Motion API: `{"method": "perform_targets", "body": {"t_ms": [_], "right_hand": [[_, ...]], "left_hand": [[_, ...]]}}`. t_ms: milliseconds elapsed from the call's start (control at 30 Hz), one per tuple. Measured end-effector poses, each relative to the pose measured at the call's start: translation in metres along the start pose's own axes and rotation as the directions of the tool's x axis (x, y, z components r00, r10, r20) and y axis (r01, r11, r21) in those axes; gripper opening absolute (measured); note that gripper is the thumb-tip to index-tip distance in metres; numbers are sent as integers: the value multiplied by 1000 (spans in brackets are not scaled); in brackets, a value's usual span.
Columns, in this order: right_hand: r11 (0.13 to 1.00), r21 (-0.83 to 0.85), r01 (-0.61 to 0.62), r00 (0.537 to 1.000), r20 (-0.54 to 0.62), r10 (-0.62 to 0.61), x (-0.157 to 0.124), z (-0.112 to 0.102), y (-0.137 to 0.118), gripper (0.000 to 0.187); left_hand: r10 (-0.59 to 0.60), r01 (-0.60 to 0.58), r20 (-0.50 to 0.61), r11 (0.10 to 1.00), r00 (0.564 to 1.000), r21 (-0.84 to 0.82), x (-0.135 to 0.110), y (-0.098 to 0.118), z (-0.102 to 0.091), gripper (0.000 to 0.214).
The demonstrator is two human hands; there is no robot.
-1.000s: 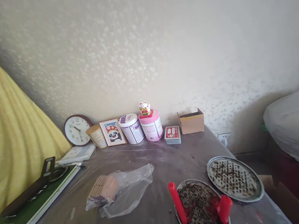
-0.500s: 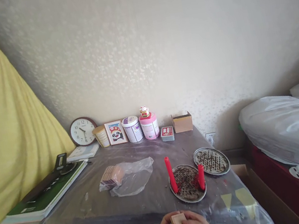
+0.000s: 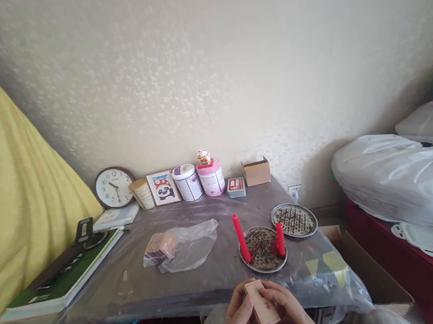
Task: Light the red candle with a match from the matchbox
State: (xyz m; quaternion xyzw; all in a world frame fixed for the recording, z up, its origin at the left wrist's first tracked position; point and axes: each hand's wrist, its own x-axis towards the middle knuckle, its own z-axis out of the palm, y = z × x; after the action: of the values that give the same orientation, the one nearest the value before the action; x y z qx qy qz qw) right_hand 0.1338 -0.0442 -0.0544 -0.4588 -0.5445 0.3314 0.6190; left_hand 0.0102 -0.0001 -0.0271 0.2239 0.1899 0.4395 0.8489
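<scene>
In the head view, both hands hold a small, pale pink matchbox (image 3: 262,304) with red print, in front of the table's near edge. My left hand (image 3: 235,322) is closed along its left side, thumb on the edge. My right hand (image 3: 292,312) grips the other side, and a finger touches the near end. Just beyond the hands, a round metal plate (image 3: 263,250) with dark residue bears two red candles, a taller one (image 3: 241,239) at left and a shorter one (image 3: 280,240) at right. No flame shows on either.
A second round metal plate (image 3: 294,221) lies behind to the right. Slices in clear plastic (image 3: 160,247) lie left of centre. Tins (image 3: 187,183), a clock (image 3: 115,188) and a cardboard box (image 3: 257,172) stand along the wall. A green book (image 3: 65,276) lies at left.
My hands and the matchbox have come higher into view, and more of the box shows. The table scene has shifted slightly up and left as the camera moved.
</scene>
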Motion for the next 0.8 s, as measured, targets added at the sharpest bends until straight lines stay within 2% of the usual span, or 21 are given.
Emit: {"method": "perform_targets", "body": {"t_ms": [267, 500, 667, 800], "right_hand": [[973, 186, -134, 989, -33, 142, -3, 3, -4, 34], [946, 219, -239, 962, -78, 261, -1, 8, -21, 34], [921, 248, -300, 949, -22, 315, 1, 9, -38, 41], [913, 238, -330, 937, -37, 348, 4, 9, -51, 36]], "left_hand": [[-25, 25, -3, 999, 1000, 34, -6, 0, 7, 28], [-15, 16, -36, 999, 999, 31, -10, 2, 15, 30], [-22, 22, -14, 999, 1000, 43, -9, 0, 15, 33], [-26, 27, -9, 997, 1000, 68, -10, 1, 16, 32]]}}
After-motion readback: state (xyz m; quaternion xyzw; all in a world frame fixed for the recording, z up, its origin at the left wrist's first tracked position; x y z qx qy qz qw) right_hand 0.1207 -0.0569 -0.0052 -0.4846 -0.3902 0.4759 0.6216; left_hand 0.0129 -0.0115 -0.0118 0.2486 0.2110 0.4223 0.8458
